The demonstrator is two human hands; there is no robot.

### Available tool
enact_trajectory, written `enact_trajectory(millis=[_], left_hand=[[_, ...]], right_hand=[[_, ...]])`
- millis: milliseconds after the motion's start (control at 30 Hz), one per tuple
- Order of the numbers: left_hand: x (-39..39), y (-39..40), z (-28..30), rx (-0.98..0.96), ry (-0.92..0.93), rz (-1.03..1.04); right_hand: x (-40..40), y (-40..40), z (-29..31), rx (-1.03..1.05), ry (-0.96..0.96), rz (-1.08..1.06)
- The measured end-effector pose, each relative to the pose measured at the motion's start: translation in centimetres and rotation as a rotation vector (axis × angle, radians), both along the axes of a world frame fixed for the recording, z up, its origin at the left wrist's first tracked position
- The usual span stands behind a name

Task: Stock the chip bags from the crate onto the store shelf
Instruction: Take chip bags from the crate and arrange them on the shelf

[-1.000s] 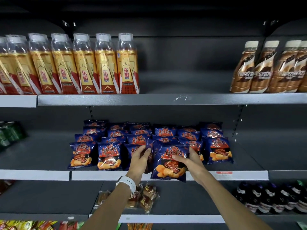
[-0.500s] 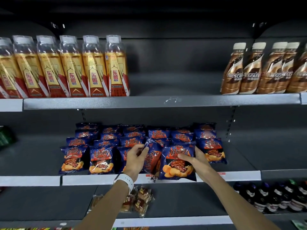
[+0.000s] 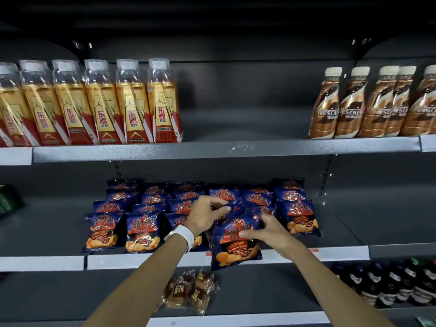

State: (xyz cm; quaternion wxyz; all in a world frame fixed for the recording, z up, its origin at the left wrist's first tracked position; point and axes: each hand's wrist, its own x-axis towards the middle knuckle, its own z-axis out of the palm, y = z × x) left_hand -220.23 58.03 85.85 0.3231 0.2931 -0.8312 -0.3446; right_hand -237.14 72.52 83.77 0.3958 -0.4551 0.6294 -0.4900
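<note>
On middle shelf [image 3: 342, 252], both hands pinching chip bags, left [image 3: 205, 214], right [image 3: 269, 230].

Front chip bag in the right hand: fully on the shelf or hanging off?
Hanging off. The chip bag tilts forward, its bottom edge below the shelf lip. The right hand grips its side; the left hand pinches a bag behind.

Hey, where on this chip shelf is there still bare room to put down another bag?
Bare shelf lies right of the chip bags, out to the wall, and another patch left of them toward the green packs. The middle is crowded: rows of overlapping bags, with both hands on the front ones.
</note>
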Motion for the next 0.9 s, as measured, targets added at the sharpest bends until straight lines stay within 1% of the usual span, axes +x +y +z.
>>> enact_trajectory(millis=[167, 367, 500, 633, 733, 800, 900], left_hand=[[0.1, 0.0, 0.2, 0.036, -0.059, -0.077], [0.3, 0.3, 0.7, 0.106, -0.101, -0.087], [0.4, 0.2, 0.9, 0.13, -0.096, -0.093], [0.7, 0.1, 0.7, 0.17, -0.018, -0.084], [1.2, 0.6, 0.6, 0.193, 0.123, 0.047], [1.8, 1.3, 0.5, 0.304, 0.211, 0.136], [2.7, 1.7, -1.2, 0.533, 0.167, 0.097]], right_hand=[[0.0, 0.2, -0.5, 0.028, 0.007, -0.004], [0.3, 0.2, -0.5, 0.018, 0.036, -0.003], [0.5, 0.2, -0.5, 0.009, 0.035, -0.016], [0.8, -0.1, -0.5, -0.005, 0.033, -0.037], [0.5, -0.1, -0.7, -0.029, 0.032, -0.074], [0.2, -0.1, -1.0, -0.053, 0.01, -0.126], [-0.4, -0.4, -1.0, -0.093, -0.082, -0.228]])
